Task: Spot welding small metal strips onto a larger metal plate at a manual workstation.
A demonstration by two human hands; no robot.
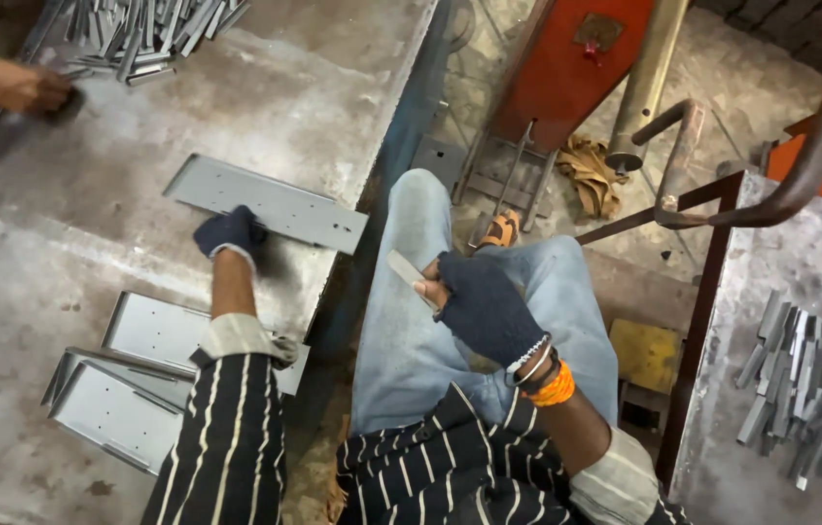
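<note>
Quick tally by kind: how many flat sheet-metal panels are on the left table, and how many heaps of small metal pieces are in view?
Flat sheet-metal panels: 3, one under the left hand at, one at, one at
Heaps of small metal pieces: 2, at and
Total: 5

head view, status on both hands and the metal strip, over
Left hand gloved, resting on long metal strip on table. Right hand gloved, gripping small metal piece over lap. Another person's hand far corner.
</note>
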